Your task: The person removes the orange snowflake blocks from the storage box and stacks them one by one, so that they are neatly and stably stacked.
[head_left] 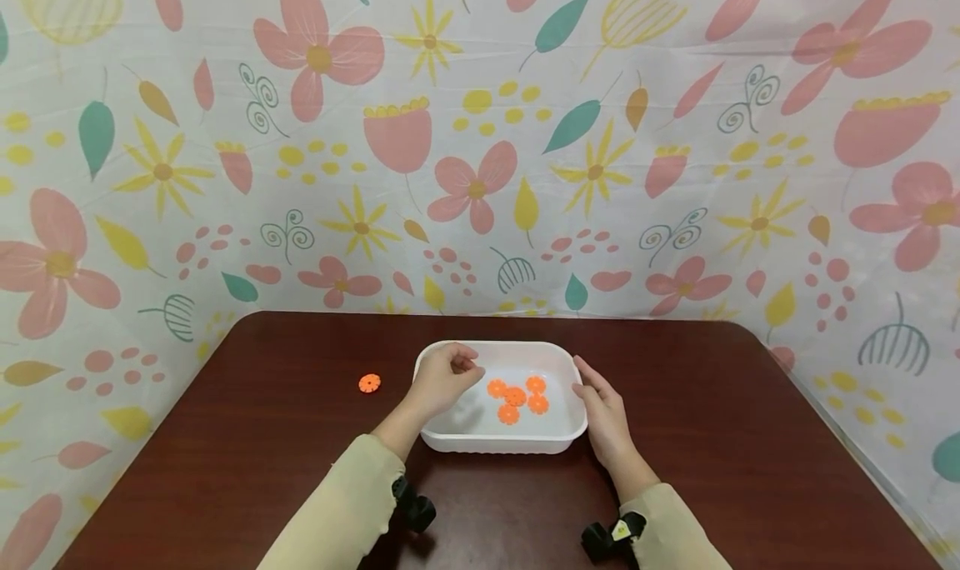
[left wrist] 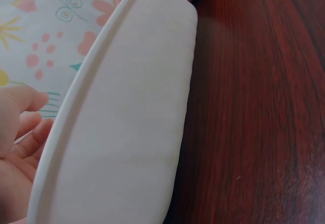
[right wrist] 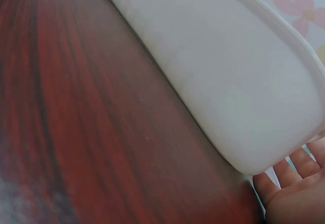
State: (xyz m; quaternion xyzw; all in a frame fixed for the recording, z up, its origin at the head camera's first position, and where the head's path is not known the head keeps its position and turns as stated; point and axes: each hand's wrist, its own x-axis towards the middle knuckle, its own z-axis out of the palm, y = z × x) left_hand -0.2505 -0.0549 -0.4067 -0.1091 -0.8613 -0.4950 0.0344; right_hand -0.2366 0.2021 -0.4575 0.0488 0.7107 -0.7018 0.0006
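Note:
A white plastic tray (head_left: 498, 445) sits on the table, with several flat orange discs with notched edges (head_left: 508, 414) lying on its floor. One more orange disc (head_left: 369, 383) lies on the tabletop left of the tray. My left hand (head_left: 444, 380) hovers over the tray's left end, fingers loosely bent, thumb and fingertips apart, nothing visible between them. At the tray's right end, my right hand (head_left: 606, 420) holds the rim, thumb at the edge and fingers along the outer wall. In the right wrist view its fingers (right wrist: 287, 176) touch the tray's outer corner.
The dark brown wooden table (head_left: 300, 420) extends around the tray on all sides. Behind it hangs a white cloth with a floral print (head_left: 480, 253). Black wrist devices (head_left: 414, 503) sit at both cuffs.

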